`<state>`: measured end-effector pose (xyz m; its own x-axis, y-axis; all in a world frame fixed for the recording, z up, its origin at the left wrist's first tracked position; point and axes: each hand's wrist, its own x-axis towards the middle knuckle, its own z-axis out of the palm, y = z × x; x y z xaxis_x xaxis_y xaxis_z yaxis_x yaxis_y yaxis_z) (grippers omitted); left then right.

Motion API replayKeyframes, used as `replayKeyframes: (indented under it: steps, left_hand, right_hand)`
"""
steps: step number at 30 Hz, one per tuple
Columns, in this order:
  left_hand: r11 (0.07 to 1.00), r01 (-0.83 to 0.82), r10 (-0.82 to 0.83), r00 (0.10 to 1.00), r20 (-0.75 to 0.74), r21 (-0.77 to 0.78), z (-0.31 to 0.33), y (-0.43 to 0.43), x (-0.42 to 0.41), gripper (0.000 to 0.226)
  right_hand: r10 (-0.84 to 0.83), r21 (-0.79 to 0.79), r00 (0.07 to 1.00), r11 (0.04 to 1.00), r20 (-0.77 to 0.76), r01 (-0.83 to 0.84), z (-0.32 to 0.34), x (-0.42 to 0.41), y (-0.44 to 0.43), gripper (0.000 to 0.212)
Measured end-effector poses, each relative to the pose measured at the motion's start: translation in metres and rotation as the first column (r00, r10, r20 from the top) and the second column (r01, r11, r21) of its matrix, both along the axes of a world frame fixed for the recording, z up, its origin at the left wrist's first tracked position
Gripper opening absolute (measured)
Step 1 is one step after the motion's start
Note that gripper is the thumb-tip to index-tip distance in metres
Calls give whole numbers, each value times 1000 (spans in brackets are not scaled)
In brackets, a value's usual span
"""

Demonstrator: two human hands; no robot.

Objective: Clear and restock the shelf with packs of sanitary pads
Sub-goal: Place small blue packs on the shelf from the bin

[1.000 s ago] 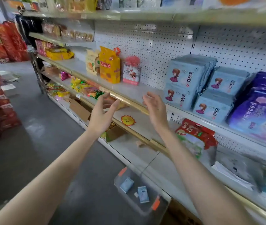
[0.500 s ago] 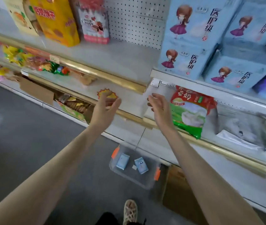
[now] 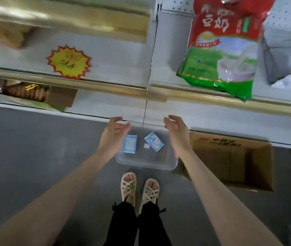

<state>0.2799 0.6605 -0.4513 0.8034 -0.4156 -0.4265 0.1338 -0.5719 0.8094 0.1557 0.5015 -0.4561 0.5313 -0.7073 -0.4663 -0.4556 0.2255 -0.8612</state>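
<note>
Head view: left hand [image 3: 113,132] and right hand [image 3: 175,129] flanked side edges of clear plastic bin [image 3: 146,166], fingers loosely spread, empty. Small pale-blue pad pack [image 3: 130,144] and tilted second pack [image 3: 154,141] lay inside, between hands, equally near both.

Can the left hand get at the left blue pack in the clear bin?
Likely yes: the left hand hovers beside the left blue pack; the clear bin is lidless and nothing covers it.
</note>
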Motion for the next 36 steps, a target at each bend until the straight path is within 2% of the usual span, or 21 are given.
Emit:
replayKeyframes:
  steps: [2, 4, 6, 8, 11, 14, 18, 20, 22, 23, 24, 27, 32, 36]
  left_hand:
    - [998, 38, -35, 998, -50, 52, -58, 0, 2, 39]
    - [995, 48, -40, 995, -87, 89, -109, 1, 2, 41]
    - [990, 39, -24, 994, -107, 135, -154, -1, 2, 32]
    - [984, 29, -6, 991, -131, 177, -219, -6, 1, 26]
    - [978, 35, 4, 982, -187, 205, -305, -11, -5, 33]
    - [970, 101, -43, 967, -253, 221, -401, -21, -5, 49]
    - [937, 160, -88, 969, -232, 310, -497, -29, 1, 69]
    - [905, 191, -117, 971, -208, 379, -533, -31, 1, 77]
    - [866, 224, -160, 971, -178, 447, -568, -33, 0, 85]
    - [851, 230, -167, 971, -172, 472, -581, -35, -1, 89]
    - [846, 224, -163, 973, -165, 485, -593, -37, -1, 92]
    - [797, 228, -190, 974, -125, 559, -617, -43, -2, 103]
    - [636, 288, -353, 934, -62, 716, -641, -49, -3, 112]
    - [612, 300, -362, 929, -79, 732, -646, -53, 6, 106]
  right_hand:
    - [-56, 56, 997, 997, -58, 59, -53, -4, 3, 29]
    - [-76, 60, 990, 995, -116, 83, -100, -12, 6, 11]
    - [-100, 73, 984, 991, -150, 111, -143, -15, 8, 6]
    - [-101, 87, 979, 989, -178, 118, -208, -18, 9, 18]
    - [-79, 106, 970, 989, -232, 106, -287, -26, 10, 42]
    - [-60, 134, 957, 986, -285, 101, -385, -31, 4, 42]
    - [-54, 152, 950, 983, -306, 104, -484, -30, -6, 45]
    - [-35, 164, 940, 982, -339, 95, -517, -28, -9, 60]
    - [7, 146, 906, 987, -423, 61, -551, -27, -14, 96]
    - [34, 146, 883, 988, -468, 39, -563, -25, -16, 108]
    - [58, 149, 868, 989, -493, 18, -576, -23, -20, 111]
    - [91, 141, 840, 990, -535, -18, -605, -14, -29, 99]
    - [142, 105, 742, 990, -655, -96, -637, -6, -42, 81]
    - [165, 171, 766, 983, -622, -73, -651, -6, -45, 70]
